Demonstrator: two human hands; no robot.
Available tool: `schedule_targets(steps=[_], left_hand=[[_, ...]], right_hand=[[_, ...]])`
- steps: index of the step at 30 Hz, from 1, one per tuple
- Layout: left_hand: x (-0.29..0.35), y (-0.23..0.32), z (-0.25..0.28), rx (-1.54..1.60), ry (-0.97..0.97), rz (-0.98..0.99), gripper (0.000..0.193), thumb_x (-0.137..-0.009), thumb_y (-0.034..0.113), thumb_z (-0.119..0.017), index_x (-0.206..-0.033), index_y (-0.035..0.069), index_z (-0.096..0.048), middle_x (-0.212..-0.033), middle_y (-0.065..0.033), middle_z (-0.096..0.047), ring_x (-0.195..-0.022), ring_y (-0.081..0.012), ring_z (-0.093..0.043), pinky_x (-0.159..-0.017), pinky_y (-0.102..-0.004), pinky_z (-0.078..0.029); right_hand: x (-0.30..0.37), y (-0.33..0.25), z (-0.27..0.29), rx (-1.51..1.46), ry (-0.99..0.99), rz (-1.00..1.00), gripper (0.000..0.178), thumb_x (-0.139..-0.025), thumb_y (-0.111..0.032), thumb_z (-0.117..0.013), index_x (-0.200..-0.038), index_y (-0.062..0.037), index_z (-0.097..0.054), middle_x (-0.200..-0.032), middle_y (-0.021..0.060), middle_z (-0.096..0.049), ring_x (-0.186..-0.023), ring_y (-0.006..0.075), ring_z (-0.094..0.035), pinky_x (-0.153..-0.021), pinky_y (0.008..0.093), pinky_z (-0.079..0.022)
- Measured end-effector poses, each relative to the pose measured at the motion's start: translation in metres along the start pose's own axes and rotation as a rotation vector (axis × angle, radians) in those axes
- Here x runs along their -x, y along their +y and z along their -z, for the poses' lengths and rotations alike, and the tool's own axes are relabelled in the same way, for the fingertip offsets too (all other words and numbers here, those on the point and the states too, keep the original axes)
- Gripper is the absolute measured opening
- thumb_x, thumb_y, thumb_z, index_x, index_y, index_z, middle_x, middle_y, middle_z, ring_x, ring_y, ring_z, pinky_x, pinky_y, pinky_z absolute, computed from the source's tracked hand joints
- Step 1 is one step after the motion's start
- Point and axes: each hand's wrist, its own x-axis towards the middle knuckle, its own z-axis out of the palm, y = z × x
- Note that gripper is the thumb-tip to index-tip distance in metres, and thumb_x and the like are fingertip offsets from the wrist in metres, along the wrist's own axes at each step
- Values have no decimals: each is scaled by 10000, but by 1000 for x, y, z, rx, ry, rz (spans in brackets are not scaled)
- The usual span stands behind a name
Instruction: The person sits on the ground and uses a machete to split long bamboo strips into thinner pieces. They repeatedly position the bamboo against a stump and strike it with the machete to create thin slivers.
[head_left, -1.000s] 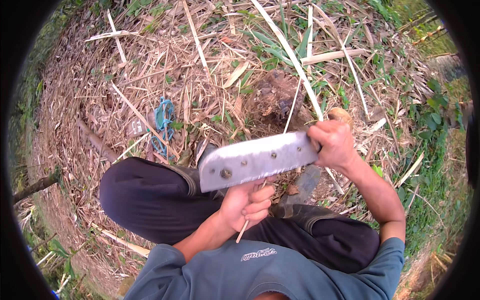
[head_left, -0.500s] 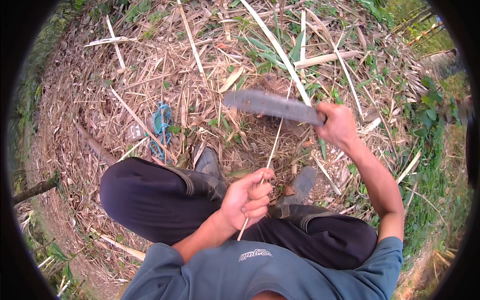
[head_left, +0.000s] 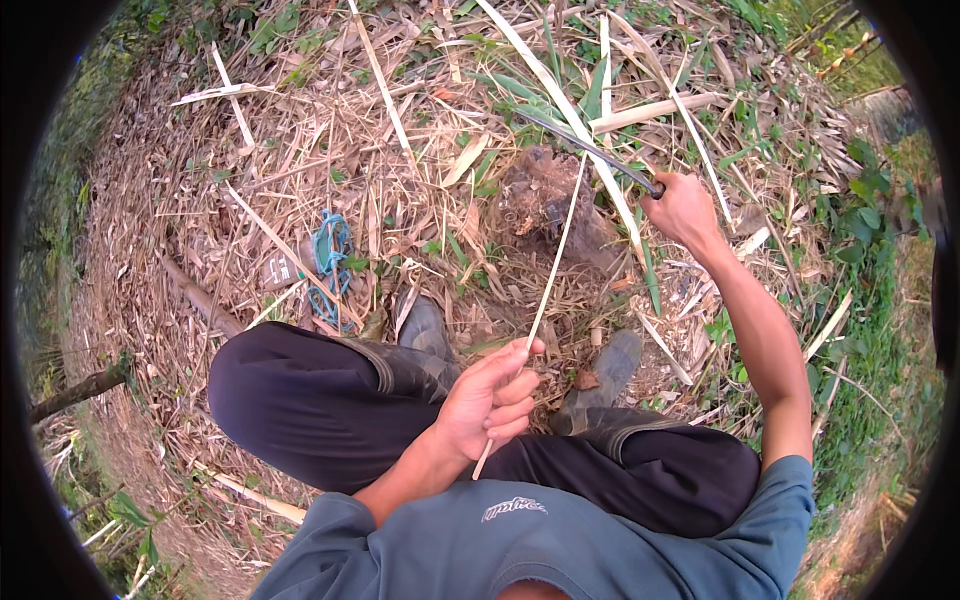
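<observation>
A thin, pale bamboo strip (head_left: 559, 255) is gripped in my left hand (head_left: 490, 403), its tail poking out below the fist near my shirt. From there it slants up and away to the brown stump (head_left: 530, 190) in front of my boots. My right hand (head_left: 686, 213) is closed round the dark handle of a machete (head_left: 622, 169). The blade shows almost edge-on, pointing up and left past the strip's far end and over a long split bamboo piece (head_left: 545, 78). Whether the blade touches the strip, I cannot tell.
Dry leaves and bamboo splinters cover the ground. Beside my left knee lie a blue cord bundle (head_left: 330, 262) and a dark printed item (head_left: 281, 270). A split bamboo length (head_left: 655, 113) lies beyond the stump. My boots (head_left: 612, 368) flank the near ground; green plants (head_left: 865, 210) grow at right.
The machete has turned from broadside to edge-on, its tip now farther from me. My right hand has shifted slightly up and right. The left hand keeps its grip on the strip, barely moved.
</observation>
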Motion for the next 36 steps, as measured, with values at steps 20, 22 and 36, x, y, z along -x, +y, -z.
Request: schedule_targets(steps=[20,22,36], left_hand=[[-18,-2,-2,-155,115,-170,201,-1094,218,-414,-1088,50,-523,-673,30,-359,-435,-55,-265,-354,-212,-227],[-20,-4,-6,-145,127,-163,199,-1099,215,-397,-1080,55,-514,-672,32,-360,-430,-51,-264,-348,-209,-218],[-16,-14,-8,-62,173,-104,184,-1102,197,-377,-1074,62,-499,-667,33,-339,-431,-53,-271,-349,-211,-220]], right_hand=[[92,-47,-4,10,45,656,239,-551,-117,-710,-760,-90,-596,-678,68,-608,-610,293,-659,-545,431,-533],[90,-48,-5,6,88,650,245,-545,-119,-711,-760,-90,-596,-677,66,-608,-607,293,-658,-545,433,-534],[93,-44,5,82,-7,718,142,-656,-154,-729,-759,-121,-637,-737,62,-698,-651,263,-702,-620,419,-559]])
